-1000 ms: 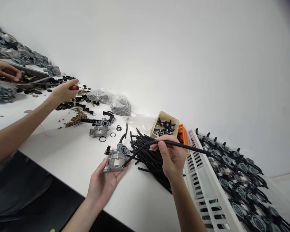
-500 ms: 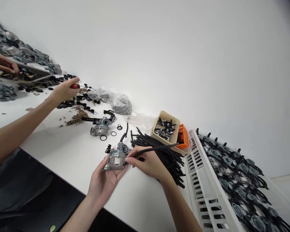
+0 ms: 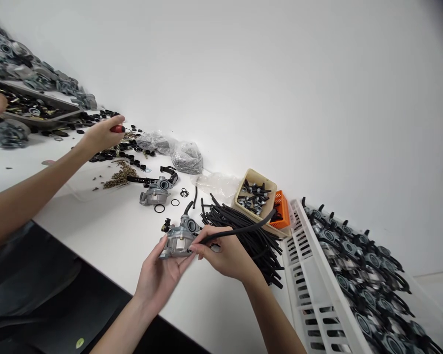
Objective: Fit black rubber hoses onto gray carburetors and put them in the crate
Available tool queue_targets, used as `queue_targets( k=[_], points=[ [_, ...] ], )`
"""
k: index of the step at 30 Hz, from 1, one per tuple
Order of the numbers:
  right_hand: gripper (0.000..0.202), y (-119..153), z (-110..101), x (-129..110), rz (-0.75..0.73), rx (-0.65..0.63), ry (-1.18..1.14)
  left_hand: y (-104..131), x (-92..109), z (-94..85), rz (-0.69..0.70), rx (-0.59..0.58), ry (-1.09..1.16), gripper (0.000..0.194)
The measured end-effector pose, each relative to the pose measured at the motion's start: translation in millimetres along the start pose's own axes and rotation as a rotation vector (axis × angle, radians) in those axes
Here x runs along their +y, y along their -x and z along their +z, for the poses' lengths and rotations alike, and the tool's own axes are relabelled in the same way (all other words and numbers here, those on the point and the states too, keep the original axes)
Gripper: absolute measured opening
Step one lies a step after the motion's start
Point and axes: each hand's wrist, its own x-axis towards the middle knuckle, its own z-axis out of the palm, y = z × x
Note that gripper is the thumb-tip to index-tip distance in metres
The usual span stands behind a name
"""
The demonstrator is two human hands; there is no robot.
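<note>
A grey metal carburetor (image 3: 179,241) rests in my left hand (image 3: 158,275), whose fingers wrap it from below and the left. My right hand (image 3: 221,253) pinches a black rubber hose (image 3: 239,230) near one end, right against the carburetor's lower right side. Whether the hose end sits on a fitting is hidden by my fingers. From my hand the hose curves up to the right, its far end loose over the beige bin. A second carburetor (image 3: 155,194) lies on the table beyond, with black O-rings (image 3: 174,202) beside it.
Right of my hands lies a pile of black hoses (image 3: 239,221), below a beige bin (image 3: 239,184) of small parts and an orange basket (image 3: 286,211). A white crate (image 3: 310,275) borders many carburetors. At left, a co-worker's hand (image 3: 103,132) holds a red-handled tool (image 3: 118,129).
The hose's free end has bent upward in my right hand. The co-worker's other hand has drawn back left from the metal tray. My left hand keeps its hold.
</note>
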Motion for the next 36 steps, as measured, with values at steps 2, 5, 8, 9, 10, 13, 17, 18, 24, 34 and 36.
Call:
queue_targets(
  k=[2,5,8,9,10,13,17,18,24,34,36],
  points=[
    [0.005,1,0,-4,-0.046,0.022,0.095,0,-1,0.4,0.017,0.006,0.001,0.039],
    [0.007,2,-2,-6,-0.086,0.04,0.176,1,-2,1.5,0.031,0.017,-0.009,0.04],
    [0.007,2,-4,-4,-0.068,0.026,0.176,2,-2,2.0,0.033,0.01,-0.008,0.041],
    [0.007,1,-4,-3,-0.059,0.023,0.177,2,-2,1.8,0.031,0.009,-0.006,0.041],
    [0.007,1,-4,-2,-0.053,0.02,0.18,1,-2,1.5,0.03,0.007,-0.002,0.041],
    [0.006,0,-4,0,-0.052,0.025,0.185,0,-2,0.2,0.018,0.0,0.011,0.04],
    [0.007,1,-3,1,-0.058,0.029,0.189,-1,-1,-1.0,0.01,0.002,0.018,0.042],
    [0.007,1,-3,1,-0.057,0.028,0.19,-1,-1,-1.0,0.011,0.004,0.017,0.042],
    [0.007,-1,-3,7,-0.014,0.035,0.211,-2,-2,-0.2,0.02,0.018,0.015,0.039],
    [0.01,-3,-1,13,0.06,0.024,0.018,-2,-2,-1.2,0.017,0.01,0.005,0.035],
    [0.011,-4,1,16,0.079,0.009,-0.056,-2,-2,-0.1,0.016,0.008,0.012,0.035]
  ],
)
